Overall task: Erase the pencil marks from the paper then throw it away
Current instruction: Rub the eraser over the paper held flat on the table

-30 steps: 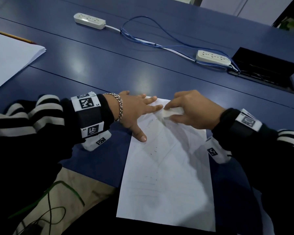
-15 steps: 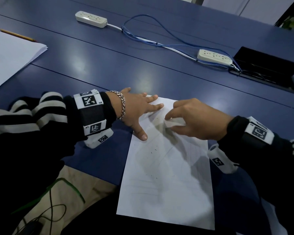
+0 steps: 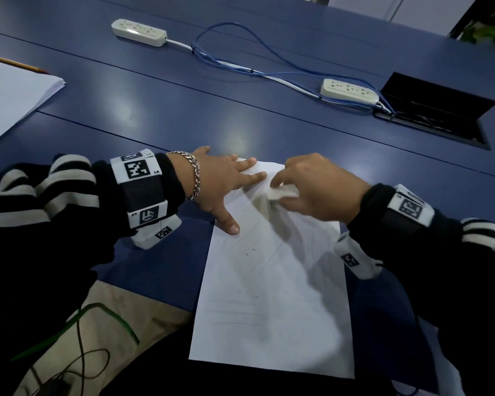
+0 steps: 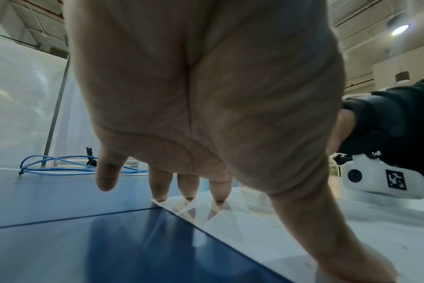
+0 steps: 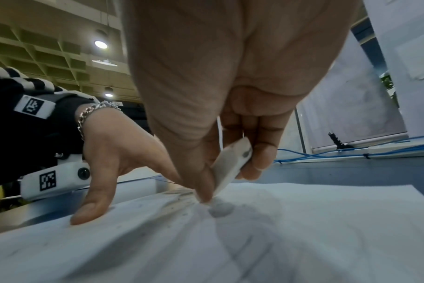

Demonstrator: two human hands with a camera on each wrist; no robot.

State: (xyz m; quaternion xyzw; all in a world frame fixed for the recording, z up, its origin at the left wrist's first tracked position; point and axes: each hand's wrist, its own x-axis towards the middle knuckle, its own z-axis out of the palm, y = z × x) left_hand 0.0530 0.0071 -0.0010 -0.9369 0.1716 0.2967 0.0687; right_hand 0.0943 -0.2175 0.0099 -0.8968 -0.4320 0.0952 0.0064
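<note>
A white sheet of paper (image 3: pixel 272 304) with faint pencil lines and dark eraser crumbs lies on the blue table (image 3: pixel 160 121), its near end over the table's edge. My left hand (image 3: pixel 226 184) lies flat with spread fingers (image 4: pixel 161 186) and thumb pressing the sheet's far left corner. My right hand (image 3: pixel 312 190) pinches a white eraser (image 3: pixel 283 192) between thumb and fingers near the top of the sheet. In the right wrist view the eraser (image 5: pixel 230 164) stands tilted, its lower end down at the paper (image 5: pixel 303 229).
A paper stack (image 3: pixel 9 98) with a pencil (image 3: pixel 15 62) on it lies far left. Two white power strips (image 3: pixel 139 32) (image 3: pixel 349 91) joined by blue cables (image 3: pixel 240 52) lie at the back. An open black cable hatch (image 3: pixel 437 110) sits at the far right.
My right hand has moved the eraser from the sheet's top edge a little nearer to me and back up the page. The left hand has stayed pressed on the corner.
</note>
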